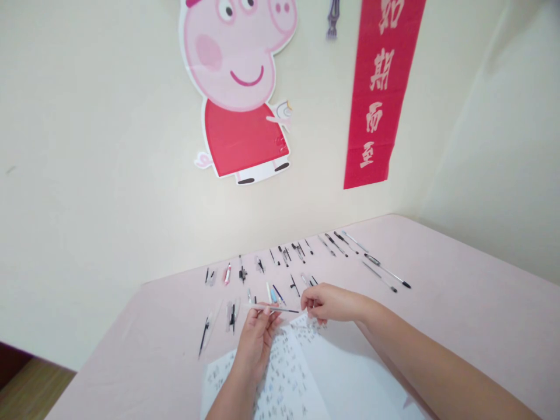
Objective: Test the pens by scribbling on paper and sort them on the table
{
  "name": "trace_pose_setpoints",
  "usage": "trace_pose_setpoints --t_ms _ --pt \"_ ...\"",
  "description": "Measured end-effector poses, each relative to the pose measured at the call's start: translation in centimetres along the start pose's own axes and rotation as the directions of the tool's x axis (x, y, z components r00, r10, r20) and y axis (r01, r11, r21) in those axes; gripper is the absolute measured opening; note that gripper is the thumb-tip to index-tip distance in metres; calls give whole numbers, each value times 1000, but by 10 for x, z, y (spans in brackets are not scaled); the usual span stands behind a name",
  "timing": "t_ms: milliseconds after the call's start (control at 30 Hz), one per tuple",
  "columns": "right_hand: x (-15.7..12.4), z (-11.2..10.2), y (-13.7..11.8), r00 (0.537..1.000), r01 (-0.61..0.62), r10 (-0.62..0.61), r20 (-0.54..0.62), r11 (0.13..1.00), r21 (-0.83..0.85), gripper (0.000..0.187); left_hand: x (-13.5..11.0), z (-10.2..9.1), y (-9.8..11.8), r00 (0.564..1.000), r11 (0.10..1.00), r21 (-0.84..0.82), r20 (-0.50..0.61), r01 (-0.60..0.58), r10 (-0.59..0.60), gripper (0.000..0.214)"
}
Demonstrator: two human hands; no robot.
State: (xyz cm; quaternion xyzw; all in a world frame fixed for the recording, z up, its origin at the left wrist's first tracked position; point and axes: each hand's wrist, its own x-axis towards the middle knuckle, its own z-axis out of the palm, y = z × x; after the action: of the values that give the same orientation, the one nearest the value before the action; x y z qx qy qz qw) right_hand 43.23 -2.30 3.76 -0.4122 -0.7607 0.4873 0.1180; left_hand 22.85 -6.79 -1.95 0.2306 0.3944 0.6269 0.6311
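My left hand (256,338) is closed on a thin pen refill (286,310), pinching it between thumb and fingers. The refill lies nearly level, its pale end to the left and its dark end pointing right. My right hand (330,302) is just right of that dark end, with fingers curled together; whatever they may hold is too small to make out. Both hands are above the top edge of an open notebook (324,361), whose left page carries handwriting. Close beyond my left hand lie a blue pen part (274,295) and a purple pen (279,294).
Rows of pens and pen parts lie along the far side of the pink table (144,332), among them a red-and-white pen (227,273) and a long black-tipped pen (389,272). A black refill (203,336) lies at left. Behind is a wall with a pig cutout (245,134) and a red banner (371,116).
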Motion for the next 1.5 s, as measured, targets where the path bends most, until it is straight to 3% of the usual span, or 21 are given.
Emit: trace_pose_setpoints --t_ms 233,500,1000,1300,1500 --pt "9 11 4 999 46 -49 4 957 287 27 1 -3 -2 1000 1000 9 13 13 -13 12" --pt "19 22 12 993 103 -117 -2 870 483 26 -1 -3 -2 994 997 41 87 65 -69 17" --pt "20 28 11 977 208 -202 -60 873 441 20 -2 1 2 992 994 27 64 105 -106 5" --pt "22 30 13 981 192 -176 -79 877 440 23 -4 1 3 988 991 7 79 131 -131 5" --pt "22 31 12 979 200 -167 -113 885 421 16 -4 2 4 989 989 -15 29 149 -148 6"
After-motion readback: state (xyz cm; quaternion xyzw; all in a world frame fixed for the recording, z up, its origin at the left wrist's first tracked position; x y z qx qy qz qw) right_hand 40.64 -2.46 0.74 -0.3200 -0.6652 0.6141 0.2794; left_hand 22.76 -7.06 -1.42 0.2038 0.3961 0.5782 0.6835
